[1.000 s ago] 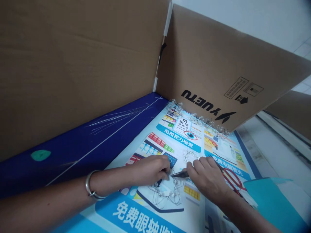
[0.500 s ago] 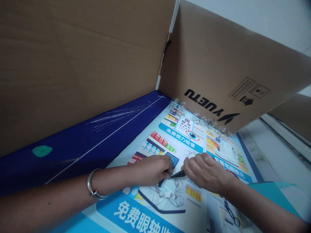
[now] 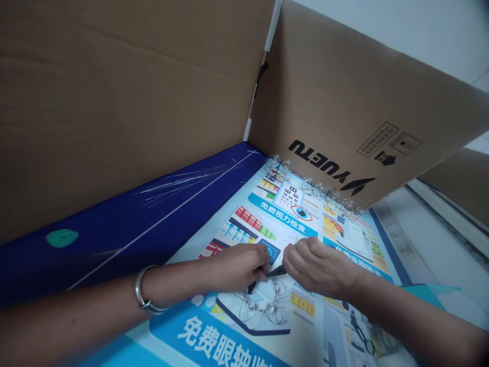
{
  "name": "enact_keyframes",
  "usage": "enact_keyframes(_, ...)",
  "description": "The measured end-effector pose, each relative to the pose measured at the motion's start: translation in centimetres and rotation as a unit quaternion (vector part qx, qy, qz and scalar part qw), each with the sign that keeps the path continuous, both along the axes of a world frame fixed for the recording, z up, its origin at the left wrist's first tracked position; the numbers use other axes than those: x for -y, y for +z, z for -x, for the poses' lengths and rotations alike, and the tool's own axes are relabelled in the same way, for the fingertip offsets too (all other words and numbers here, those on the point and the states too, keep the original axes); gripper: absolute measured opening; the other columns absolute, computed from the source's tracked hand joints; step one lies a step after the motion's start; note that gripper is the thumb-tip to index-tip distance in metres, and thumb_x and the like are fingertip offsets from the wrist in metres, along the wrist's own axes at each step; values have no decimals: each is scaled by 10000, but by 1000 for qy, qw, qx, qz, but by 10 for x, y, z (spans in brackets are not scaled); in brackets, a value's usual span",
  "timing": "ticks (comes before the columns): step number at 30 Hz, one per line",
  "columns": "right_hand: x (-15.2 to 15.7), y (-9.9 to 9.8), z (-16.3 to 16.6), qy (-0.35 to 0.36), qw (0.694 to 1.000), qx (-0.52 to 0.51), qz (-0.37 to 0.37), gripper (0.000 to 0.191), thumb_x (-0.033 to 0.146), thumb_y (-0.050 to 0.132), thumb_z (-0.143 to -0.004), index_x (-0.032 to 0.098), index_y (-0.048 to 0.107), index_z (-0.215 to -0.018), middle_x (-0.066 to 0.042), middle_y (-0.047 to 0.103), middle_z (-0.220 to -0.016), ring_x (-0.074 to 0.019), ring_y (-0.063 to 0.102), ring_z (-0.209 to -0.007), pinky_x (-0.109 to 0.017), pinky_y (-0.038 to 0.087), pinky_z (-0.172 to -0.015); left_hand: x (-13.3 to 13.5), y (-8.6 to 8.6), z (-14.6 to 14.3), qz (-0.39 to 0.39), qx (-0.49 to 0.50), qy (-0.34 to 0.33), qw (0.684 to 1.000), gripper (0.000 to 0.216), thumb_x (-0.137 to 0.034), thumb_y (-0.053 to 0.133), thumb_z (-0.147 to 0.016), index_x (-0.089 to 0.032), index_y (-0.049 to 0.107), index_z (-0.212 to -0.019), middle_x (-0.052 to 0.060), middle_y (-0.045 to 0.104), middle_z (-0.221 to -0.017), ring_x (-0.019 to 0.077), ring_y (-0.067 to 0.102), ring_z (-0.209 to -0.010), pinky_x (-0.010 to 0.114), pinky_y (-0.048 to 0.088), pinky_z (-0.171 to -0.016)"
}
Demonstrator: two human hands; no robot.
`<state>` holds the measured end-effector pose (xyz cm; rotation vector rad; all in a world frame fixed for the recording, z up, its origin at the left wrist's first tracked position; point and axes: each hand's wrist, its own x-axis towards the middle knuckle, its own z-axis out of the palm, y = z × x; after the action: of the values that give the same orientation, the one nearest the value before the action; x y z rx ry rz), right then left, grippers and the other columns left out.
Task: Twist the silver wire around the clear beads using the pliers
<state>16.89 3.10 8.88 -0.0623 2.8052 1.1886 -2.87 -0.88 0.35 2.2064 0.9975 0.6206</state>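
Note:
My left hand (image 3: 244,266), with a silver bangle (image 3: 140,290) on its wrist, is closed in a pinch at one end of a beaded wire strand (image 3: 267,309). The strand has clear beads and many loose thin wire ends, and hangs in a curve over the printed sheet (image 3: 280,237). My right hand (image 3: 319,265) is closed around a pair of pliers; only the dark, tapered jaws (image 3: 278,271) show, their tip at my left fingertips. My palm hides the handles. The exact point gripped is covered by my fingers.
Clear beaded wire pieces (image 3: 317,186) lie in a row along the foot of the cardboard panel (image 3: 344,92). Another panel (image 3: 126,76) stands at left. Thin wires (image 3: 183,179) lie on the blue strip (image 3: 160,219). Scissors (image 3: 361,334) lie at lower right.
My right hand has shifted slightly left and turned a little, with the pliers' jaws still at my left fingertips. The left hand has barely moved.

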Motion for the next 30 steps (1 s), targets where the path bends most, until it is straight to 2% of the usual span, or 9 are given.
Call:
enact_keyframes(5, 2, 4, 9, 24, 998, 40, -35, 185, 135, 402, -840, 166, 582, -818, -58, 530, -776, -185, 445, -727, -365, 284, -737, 0, -2, 0, -4, 1, -1, 1000, 92, -92, 520, -750, -171, 562, -769, 19, 587, -820, 157, 545, -779, 239, 408, -700)
enact_keyframes(8, 0, 4, 13, 19, 998, 58, -13, 184, 140, 402, -841, 170, 580, -806, -55, 530, -761, -185, 440, -709, -380, 278, -745, 0, -5, 1, 2, 1, 4, 1000, 101, -94, 519, -747, -174, 564, -790, 20, 590, -837, 160, 545, -792, 243, 408, -711)
enact_keyframes(15, -17, -6, 6, -122, 981, 38, 147, 148, 125, 445, -846, 178, 553, -760, -34, 516, -701, -167, 397, -684, -341, 229, -646, 0, -4, 1, 13, 4, 7, 1000, 72, -137, 535, -776, -180, 584, -807, 21, 582, -850, 162, 535, -807, 247, 402, -716)
enact_keyframes(22, -24, -24, -8, -192, 958, 11, 213, 108, 198, 521, -809, 193, 550, -705, -23, 540, -711, -166, 419, -719, -329, 226, -670, 0, -4, 2, 9, 2, 14, 1000, 58, -146, 544, -778, -185, 560, -818, 11, 568, -841, 157, 528, -792, 247, 399, -699)
enact_keyframes(30, -17, -25, -12, -270, 924, -8, 269, 86, 233, 540, -794, 208, 570, -718, 6, 566, -724, -142, 470, -728, -295, 248, -682, 4, -6, 1, -4, -11, 29, 999, 71, -154, 548, -767, -179, 552, -833, 24, 560, -855, 171, 517, -801, 263, 390, -700)
